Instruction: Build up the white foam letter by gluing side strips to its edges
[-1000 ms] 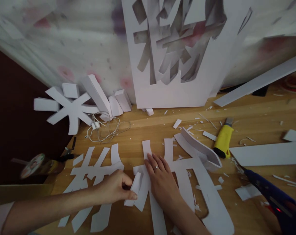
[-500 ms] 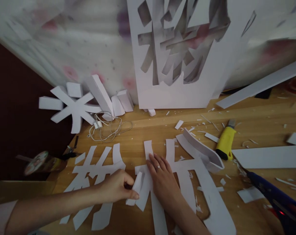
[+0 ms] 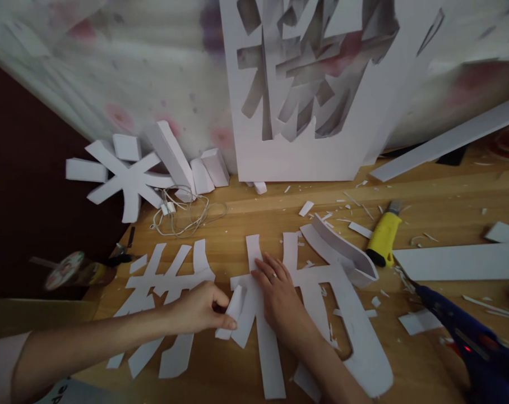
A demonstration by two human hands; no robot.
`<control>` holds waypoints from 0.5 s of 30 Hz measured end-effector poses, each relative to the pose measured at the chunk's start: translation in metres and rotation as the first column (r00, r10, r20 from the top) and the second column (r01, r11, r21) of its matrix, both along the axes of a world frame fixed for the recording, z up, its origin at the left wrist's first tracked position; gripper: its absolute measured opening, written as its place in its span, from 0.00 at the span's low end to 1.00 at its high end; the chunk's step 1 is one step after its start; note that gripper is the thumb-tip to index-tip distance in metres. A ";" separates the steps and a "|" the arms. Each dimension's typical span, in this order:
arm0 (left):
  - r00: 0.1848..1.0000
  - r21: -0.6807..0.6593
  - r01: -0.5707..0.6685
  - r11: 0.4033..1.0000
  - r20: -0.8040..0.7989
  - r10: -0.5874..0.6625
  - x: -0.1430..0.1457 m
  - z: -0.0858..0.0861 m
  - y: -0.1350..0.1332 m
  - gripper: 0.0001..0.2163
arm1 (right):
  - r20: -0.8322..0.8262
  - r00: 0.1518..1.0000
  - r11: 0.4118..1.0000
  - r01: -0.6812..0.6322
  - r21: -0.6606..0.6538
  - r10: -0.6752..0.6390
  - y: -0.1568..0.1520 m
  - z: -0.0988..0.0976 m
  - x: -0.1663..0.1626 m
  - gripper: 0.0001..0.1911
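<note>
My left hand (image 3: 202, 308) pinches a narrow white foam strip (image 3: 233, 311) and holds it on edge against a stroke of a large white cut-out character (image 3: 342, 314) that lies flat on the wooden table (image 3: 439, 196). My right hand (image 3: 280, 294), with a ring on one finger, rests flat with fingers stretched on the character's upright stroke, just right of the strip. Another flat white cut-out character (image 3: 166, 280) lies to the left of my left hand.
A blue glue gun (image 3: 464, 336) lies at the lower right, a yellow utility knife (image 3: 383, 238) beyond it. A tall white board with cut-out holes (image 3: 305, 151) leans at the back. Finished thick white letter pieces (image 3: 128, 177), a white cable (image 3: 183, 216), long white strips (image 3: 456, 261) and scraps lie around.
Both hands keep their hold on the strip and the character. The view has shifted slightly, so more of the table near me shows.
</note>
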State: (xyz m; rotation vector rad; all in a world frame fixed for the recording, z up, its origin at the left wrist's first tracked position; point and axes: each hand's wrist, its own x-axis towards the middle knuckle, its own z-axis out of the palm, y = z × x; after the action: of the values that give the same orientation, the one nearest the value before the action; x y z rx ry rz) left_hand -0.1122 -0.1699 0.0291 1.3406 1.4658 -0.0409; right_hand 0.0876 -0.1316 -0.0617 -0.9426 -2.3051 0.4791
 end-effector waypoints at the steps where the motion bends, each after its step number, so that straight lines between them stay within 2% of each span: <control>1: 1.000 -0.003 -0.002 1.000 -0.002 0.002 0.000 0.000 0.000 0.21 | -0.009 1.000 1.000 -0.007 -0.019 0.007 0.000 0.001 0.001 0.28; 8: 1.000 -0.010 -0.006 1.000 -0.015 0.006 0.002 0.001 -0.001 0.20 | -0.132 0.991 0.982 -0.058 -0.179 0.035 0.006 0.012 0.009 0.26; 15: 0.998 0.008 0.045 0.999 -0.035 -0.045 0.003 0.001 0.000 0.19 | -0.168 0.985 0.973 -0.066 -0.221 0.029 0.008 0.016 0.012 0.20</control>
State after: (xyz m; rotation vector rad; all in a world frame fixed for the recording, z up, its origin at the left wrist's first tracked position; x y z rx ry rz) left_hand -0.1094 -0.1696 0.0299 1.3863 1.4667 -0.0875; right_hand 0.0995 -0.1236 -0.0458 -0.9178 -2.1592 0.8233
